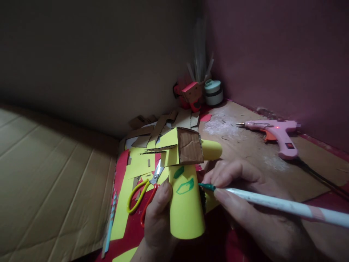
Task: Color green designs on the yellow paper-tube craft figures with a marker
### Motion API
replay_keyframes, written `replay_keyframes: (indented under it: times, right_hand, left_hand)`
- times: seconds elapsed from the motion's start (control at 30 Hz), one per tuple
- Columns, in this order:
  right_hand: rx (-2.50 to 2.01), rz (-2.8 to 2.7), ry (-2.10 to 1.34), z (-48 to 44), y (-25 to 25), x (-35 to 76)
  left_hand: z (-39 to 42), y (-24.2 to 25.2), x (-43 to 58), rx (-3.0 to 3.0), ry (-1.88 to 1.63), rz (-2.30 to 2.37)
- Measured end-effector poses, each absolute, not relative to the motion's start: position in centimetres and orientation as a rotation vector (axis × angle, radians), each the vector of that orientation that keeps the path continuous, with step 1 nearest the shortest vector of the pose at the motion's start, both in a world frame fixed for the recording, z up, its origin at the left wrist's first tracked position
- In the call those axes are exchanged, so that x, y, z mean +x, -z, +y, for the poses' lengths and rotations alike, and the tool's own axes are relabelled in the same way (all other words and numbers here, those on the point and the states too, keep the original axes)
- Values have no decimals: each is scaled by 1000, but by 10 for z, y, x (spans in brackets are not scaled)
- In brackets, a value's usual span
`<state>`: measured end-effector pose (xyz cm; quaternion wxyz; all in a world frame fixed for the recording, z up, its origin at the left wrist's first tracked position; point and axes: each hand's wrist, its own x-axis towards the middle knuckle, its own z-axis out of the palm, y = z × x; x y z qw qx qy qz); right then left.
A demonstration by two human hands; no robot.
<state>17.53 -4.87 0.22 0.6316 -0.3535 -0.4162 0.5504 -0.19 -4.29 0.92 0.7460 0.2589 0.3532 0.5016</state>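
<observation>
My left hand (159,214) is closed around the side of a yellow paper figure (187,214), its thumb pressed near the drawn marks. The figure has a tube-shaped body, a box-like cardboard head (190,146) with open jaws pointing left, and a yellow roll sticking out behind. Two green leaf-like shapes (185,186) are drawn on the tube; the upper one is filled in, the lower one mostly outlined. Between thumb and fingers my right hand (245,203) grips a white marker (272,202) with a green tip, held close to the tube's right side. Some fingertips are hidden behind the figure.
Scissors (147,189) with yellow and red handles lie left of the figure on yellow paper. A pencil (111,222) is further left. Cardboard scraps (158,127) pile up behind. A pink glue gun (275,133) with a lit red light lies right, near a jar (213,92).
</observation>
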Motion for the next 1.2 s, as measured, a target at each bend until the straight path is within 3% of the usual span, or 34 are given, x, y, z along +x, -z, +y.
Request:
replay_keyframes:
  times: [1.2]
  right_hand:
    - [-789, -1051, -1268, -56, -6, 173]
  left_hand:
    - [-46, -15, 11, 719, -1170, 858]
